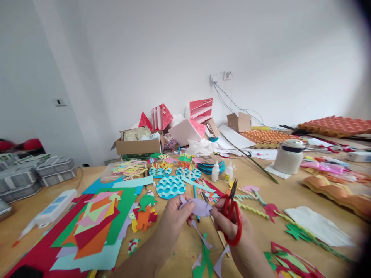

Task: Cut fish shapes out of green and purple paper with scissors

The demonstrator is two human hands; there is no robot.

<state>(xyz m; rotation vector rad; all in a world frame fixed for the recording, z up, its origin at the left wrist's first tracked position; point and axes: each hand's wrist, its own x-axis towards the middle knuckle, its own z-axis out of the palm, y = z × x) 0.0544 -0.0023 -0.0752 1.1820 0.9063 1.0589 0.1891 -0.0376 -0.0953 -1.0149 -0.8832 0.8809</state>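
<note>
A purple paper fish cutout (199, 207) with a dark curved line near one end is pinched between the thumb and fingers of my left hand (175, 216). My right hand (230, 227) is closed around red-handled scissors (239, 226), whose dark blades point up and away from the paper. The right thumb and fingertip also meet the fish's right end. Below lie purple paper scraps (222, 262) and green offcuts (205, 256). Left of my hands are an orange animal cutout (143, 219) and a green one (147, 200).
Coloured paper sheets (98, 227) and a white glue gun (53, 208) lie left. Wavy blue discs (171, 188), small glue bottles (215, 172) and a cardboard box (139, 146) stand farther back. A lidded white mug (289, 157) and braided cords (255, 212) are right.
</note>
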